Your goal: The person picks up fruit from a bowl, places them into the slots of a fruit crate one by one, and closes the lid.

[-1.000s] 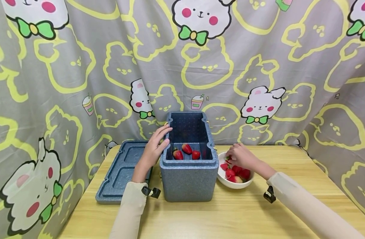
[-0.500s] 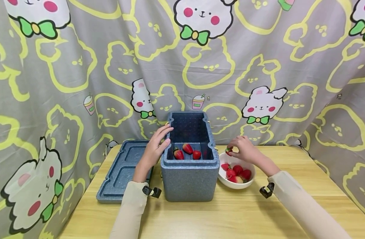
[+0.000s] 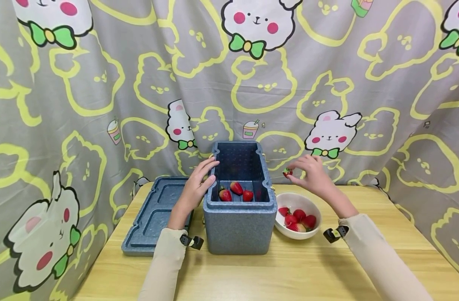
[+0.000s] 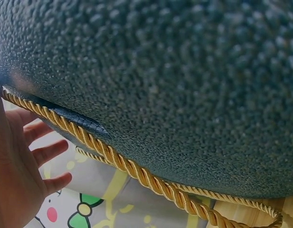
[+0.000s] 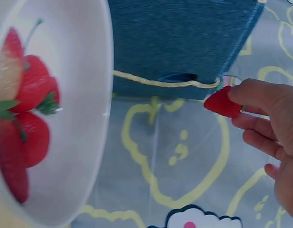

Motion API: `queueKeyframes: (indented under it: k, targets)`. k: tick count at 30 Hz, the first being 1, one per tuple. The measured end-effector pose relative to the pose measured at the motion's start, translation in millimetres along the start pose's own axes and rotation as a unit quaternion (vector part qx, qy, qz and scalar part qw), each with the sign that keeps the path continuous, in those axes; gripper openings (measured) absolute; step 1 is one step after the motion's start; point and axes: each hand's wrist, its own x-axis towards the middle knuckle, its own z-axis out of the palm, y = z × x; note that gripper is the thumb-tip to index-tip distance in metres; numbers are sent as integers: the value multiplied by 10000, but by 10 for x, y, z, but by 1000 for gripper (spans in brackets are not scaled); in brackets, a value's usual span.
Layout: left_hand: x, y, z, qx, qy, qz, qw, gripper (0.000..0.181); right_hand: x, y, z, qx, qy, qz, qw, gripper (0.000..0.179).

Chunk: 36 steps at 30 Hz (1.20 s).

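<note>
While the left hand rests spread against the box, I see the right hand pinching 1 strawberry clear of the bowl; I judge this a transfer, calling for a move toward the left hand, over the box. Only the head view shows me 3 strawberries inside.

Soft shadows fall across the brightly lit table.
</note>
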Motion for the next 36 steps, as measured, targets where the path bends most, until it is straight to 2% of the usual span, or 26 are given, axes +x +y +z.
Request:
queueKeyframes:
  k: [6,16,21,28,36]
  targets:
    - [0,1,3,-24,12,10,10000,48,153,-61,-87,67,698,-278,9971,22]
    - [3,26,5,-29,3,36,10000,47,411,-246,-201,178,1356,-564,9890,25]
    - [6,23,2,-100,11,145,9998,46,534,-347,-264,141,1371,-659,9883,26]
    - [-2,0,-5,-74,0,81,9999,47,686,-491,-321,50,1282,-931,9874,25]
    - [0,26,-17,-40,-19,85,10000,46,799,-610,-328,136,1379,-1128,9839,24]
